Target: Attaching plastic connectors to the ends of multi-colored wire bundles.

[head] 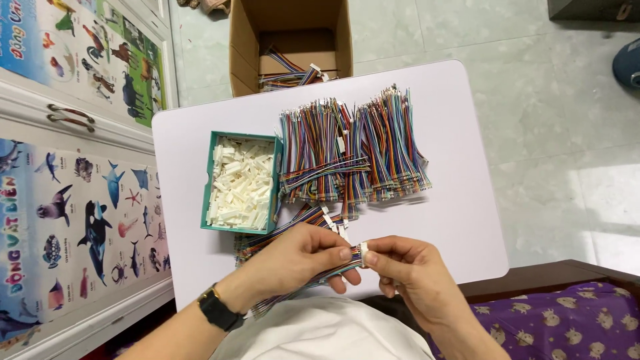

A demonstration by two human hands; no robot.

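Multicoloured wires (313, 277) run between both hands just off the table's near edge. Left hand (297, 257), a black watch (219, 310) on its wrist, is closed round the wire bundle, thumb and forefinger pinched near its end. Right hand (413, 270) meets it there, fingertips pinched shut on a small white connector (364, 252) at the tip of the wires. The bundle trails back under the left hand toward the person's lap.

Just beyond the hands, near the table's (460, 200) near edge, lie a few more wire sets (300, 223) with white ends. Toward the left edge sits a green tray (208, 193) full of white connectors. Beside it, across the middle and far part of the table, are thick stacks of wires (353, 150), touching the tray's right wall.

Past the far edge, on the floor, stands an open carton (243, 47) with more wires inside. A cabinet with animal posters (80, 213) runs along the left. Purple patterned fabric (567, 320) shows at the lower right.
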